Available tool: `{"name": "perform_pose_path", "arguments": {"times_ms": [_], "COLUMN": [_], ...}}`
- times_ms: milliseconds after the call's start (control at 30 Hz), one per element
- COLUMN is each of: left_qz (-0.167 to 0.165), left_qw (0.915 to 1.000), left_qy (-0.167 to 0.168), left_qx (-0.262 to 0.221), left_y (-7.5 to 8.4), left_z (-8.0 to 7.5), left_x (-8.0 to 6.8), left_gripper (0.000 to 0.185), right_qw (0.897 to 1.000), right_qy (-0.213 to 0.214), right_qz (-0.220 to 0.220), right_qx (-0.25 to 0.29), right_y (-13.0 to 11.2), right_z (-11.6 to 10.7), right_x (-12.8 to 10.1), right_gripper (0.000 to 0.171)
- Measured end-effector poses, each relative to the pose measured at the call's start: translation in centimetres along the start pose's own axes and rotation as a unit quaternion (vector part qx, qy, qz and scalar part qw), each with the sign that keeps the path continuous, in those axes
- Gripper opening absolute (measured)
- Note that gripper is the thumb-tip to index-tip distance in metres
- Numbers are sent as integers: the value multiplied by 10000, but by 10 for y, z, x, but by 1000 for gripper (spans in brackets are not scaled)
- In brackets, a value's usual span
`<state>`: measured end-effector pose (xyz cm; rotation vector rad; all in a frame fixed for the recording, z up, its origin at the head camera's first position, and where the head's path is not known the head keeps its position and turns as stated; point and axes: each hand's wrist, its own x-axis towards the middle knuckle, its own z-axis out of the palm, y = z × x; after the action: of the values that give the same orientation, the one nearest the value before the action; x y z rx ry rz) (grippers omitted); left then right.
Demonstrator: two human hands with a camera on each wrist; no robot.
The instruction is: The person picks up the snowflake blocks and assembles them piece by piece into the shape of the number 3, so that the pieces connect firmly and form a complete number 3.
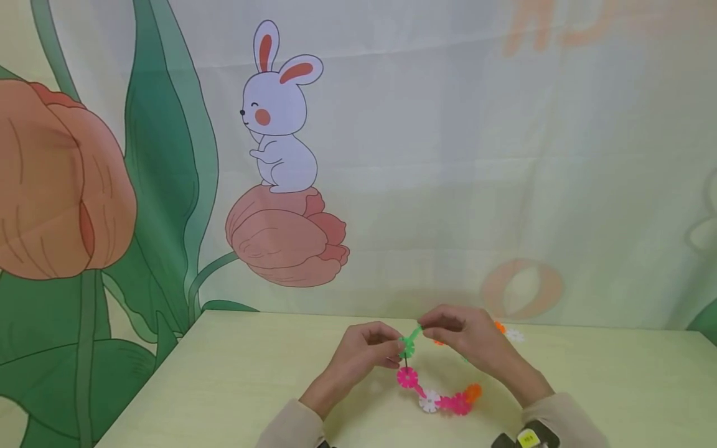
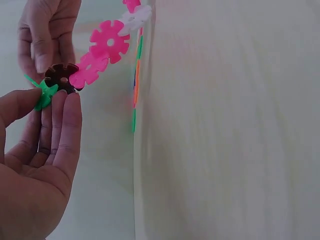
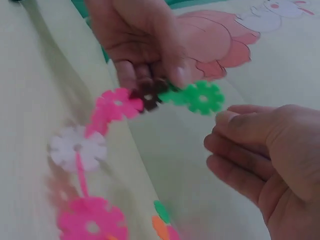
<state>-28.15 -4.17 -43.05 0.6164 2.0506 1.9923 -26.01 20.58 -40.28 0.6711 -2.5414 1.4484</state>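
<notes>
A chain of notched plastic snowflake discs hangs in a curve between and below my hands. It runs from an orange disc (image 1: 473, 392) through pink ones and a white disc (image 3: 77, 148) to a brown disc (image 3: 148, 96) and two green discs at the top. My left hand (image 1: 361, 351) pinches the chain at the green disc (image 2: 46, 95) beside the brown one, thumb on one side and fingers on the other. At the chain's end, my right hand (image 1: 467, 336) holds the edge of the last green disc (image 3: 205, 97) between thumb and index finger.
Loose discs lie on the pale table (image 1: 235, 373) behind my right hand, among them an orange disc (image 1: 500, 327) and a white disc (image 1: 514, 335). A printed cloth (image 1: 392, 155) with a rabbit and tulips hangs along the table's back edge.
</notes>
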Motion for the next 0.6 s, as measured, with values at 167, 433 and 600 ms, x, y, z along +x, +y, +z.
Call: {"name": "perform_pose_path", "arguments": {"times_ms": [167, 433, 600], "left_qz": [-48, -11, -15], "left_qw": [9999, 10000, 10000], "left_qy": [42, 26, -13], "left_qx": [103, 6, 20], "left_y": [-1, -3, -1], "left_z": [0, 1, 1], "left_x": [1, 2, 2], "left_gripper": [16, 17, 17], "right_qw": [9950, 9818, 9763], "right_qy": [125, -302, -447], "right_qz": [502, 1149, 1189], "right_qx": [-854, -1480, -1750], "right_y": [18, 46, 57], "right_z": [-22, -35, -32], "right_x": [-2, -6, -5], "right_gripper": [14, 11, 19]}}
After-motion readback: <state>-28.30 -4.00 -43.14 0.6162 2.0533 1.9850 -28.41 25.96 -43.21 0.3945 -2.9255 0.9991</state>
